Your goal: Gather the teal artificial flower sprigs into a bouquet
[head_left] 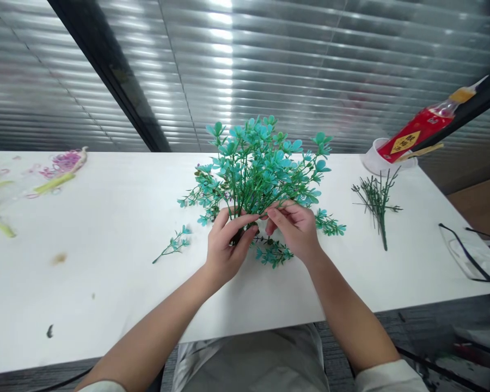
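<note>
A bushy bunch of artificial foliage with turquoise and green leaves stands upright at the middle of the white table. My left hand is closed around the lower stems on the left side. At the right, my right hand pinches a thin green stem between thumb and fingers, close to the left fingertips. Some dark stem base shows below my left fingers; the rest is hidden. A leafy sprig lies under my hands, and a loose small sprig rests on the table to the left.
A bare green plastic stem lies at right, near a red-labelled bottle in a clear plastic tub. Black-framed glasses sit by the right edge. Purple scraps and yellow-green strips are at far left. Slatted blinds stand behind the table.
</note>
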The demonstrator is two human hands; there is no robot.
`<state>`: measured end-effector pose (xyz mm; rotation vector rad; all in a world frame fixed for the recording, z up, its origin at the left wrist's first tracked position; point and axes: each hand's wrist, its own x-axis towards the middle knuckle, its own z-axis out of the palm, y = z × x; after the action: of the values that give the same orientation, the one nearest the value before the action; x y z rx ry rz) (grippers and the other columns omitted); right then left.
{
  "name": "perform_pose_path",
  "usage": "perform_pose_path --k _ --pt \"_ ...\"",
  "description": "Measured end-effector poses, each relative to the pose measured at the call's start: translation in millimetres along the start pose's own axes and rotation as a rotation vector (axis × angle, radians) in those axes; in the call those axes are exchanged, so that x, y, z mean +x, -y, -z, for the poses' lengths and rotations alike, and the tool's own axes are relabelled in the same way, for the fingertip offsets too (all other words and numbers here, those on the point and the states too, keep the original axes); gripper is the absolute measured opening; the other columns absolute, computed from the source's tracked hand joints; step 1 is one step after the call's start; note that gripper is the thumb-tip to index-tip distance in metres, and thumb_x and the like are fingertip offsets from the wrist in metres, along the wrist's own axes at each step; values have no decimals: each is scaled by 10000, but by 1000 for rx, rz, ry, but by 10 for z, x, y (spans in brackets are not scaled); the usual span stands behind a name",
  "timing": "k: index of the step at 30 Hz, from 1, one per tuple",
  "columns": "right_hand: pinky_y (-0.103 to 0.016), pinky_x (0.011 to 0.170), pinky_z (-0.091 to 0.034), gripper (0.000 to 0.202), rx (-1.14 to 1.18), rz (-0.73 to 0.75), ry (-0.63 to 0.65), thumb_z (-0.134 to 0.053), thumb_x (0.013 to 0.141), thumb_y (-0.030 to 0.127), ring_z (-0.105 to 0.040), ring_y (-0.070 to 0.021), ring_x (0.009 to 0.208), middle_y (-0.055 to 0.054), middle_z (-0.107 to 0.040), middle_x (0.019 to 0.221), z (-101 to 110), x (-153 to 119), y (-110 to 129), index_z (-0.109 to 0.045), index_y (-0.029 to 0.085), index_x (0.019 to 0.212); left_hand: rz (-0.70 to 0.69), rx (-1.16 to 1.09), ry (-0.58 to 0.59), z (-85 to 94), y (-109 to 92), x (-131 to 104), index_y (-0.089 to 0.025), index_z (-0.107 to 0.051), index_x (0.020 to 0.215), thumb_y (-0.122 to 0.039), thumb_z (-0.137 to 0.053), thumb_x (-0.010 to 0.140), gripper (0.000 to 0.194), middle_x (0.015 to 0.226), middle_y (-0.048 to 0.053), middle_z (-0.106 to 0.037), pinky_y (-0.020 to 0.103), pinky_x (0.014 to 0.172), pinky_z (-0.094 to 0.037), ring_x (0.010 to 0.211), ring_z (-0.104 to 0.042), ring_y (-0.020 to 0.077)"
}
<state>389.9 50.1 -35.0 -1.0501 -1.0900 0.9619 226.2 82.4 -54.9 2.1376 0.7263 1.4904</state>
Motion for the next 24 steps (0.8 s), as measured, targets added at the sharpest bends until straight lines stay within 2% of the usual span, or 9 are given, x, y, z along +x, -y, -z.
perform_pose_path --k 9,15,24 --pt "-227 475 -542 226 -12 -41 11 -717 856 395 -614 -90 489 -16 -706 733 -27 -13 -32 -706 171 829 -4 19 -38 -3 18 -4 -222 -665 1070 -45 -671 856 277 860 16 -592 260 667 -455 782 -569 133" --pt "-210 484 -540 211 -19 -48 16 -713 866 377 -618 -81 490 -9 -703 737 -42 -13 -70 -718 170 828 4 23 -58 -12 30 -13 -211 -662 1055 -65 -678 861 243 759 -11 -519 234 586 -404 676 -504 106" --pt "-223 504 -548 202 -15 -62 25 -719 862 374 -628 -94 502 -17 -727 718 -41 -22 -66 -717 172 848 16 8 -56 -22 41 -17 -212 -652 1077 -62 -692 850 275 784 -9 -554 231 585 -407 686 -521 103"
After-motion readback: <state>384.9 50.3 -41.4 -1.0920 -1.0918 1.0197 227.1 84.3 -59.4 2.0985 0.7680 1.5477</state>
